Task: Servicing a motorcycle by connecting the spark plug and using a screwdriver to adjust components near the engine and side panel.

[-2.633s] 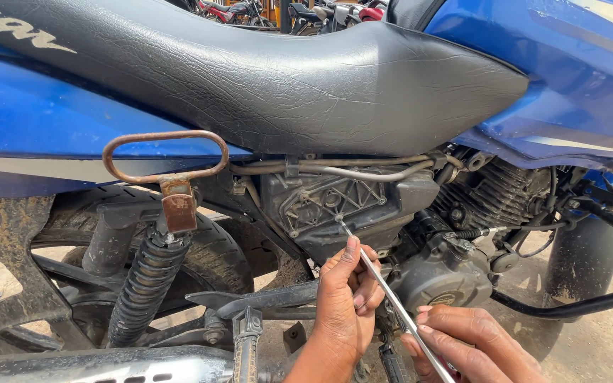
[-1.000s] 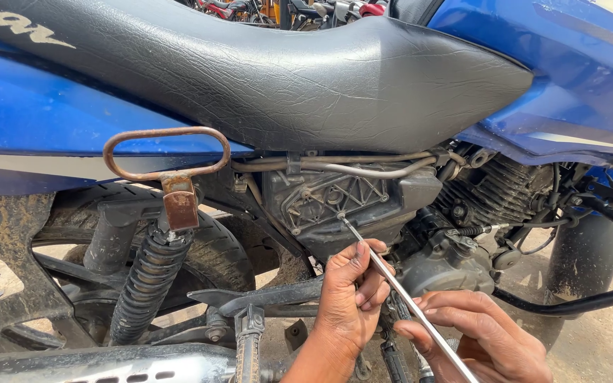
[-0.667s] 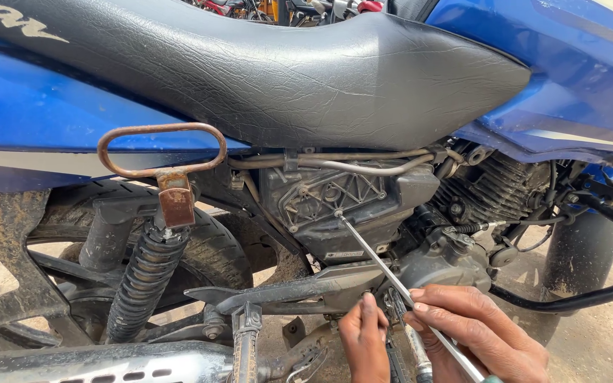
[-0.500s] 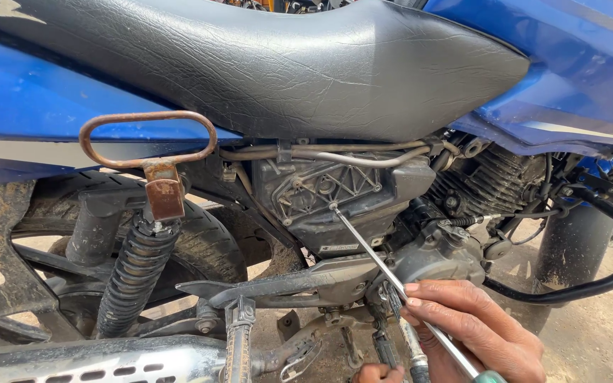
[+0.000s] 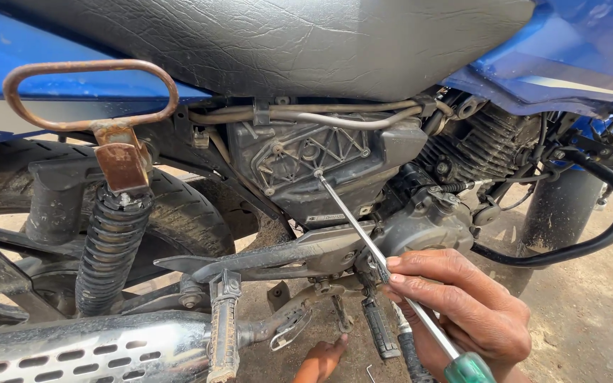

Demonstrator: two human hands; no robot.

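Low down, right hand (image 5: 462,305) gripping screwdriver (image 5: 384,262), left hand (image 5: 321,358) beneath footpeg (image 5: 377,326)

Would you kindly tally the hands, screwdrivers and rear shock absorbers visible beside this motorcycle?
Hands: 2, right hand and left hand
Screwdrivers: 1, screwdriver
Rear shock absorbers: 1, shock absorber
Total: 4

The right hand (image 5: 462,308) is held palm-down, its fingers (image 5: 420,266) curled closed in a grip. The left hand (image 5: 321,359) is seen lower and to its left, only partly visible, fingers pointed upward.
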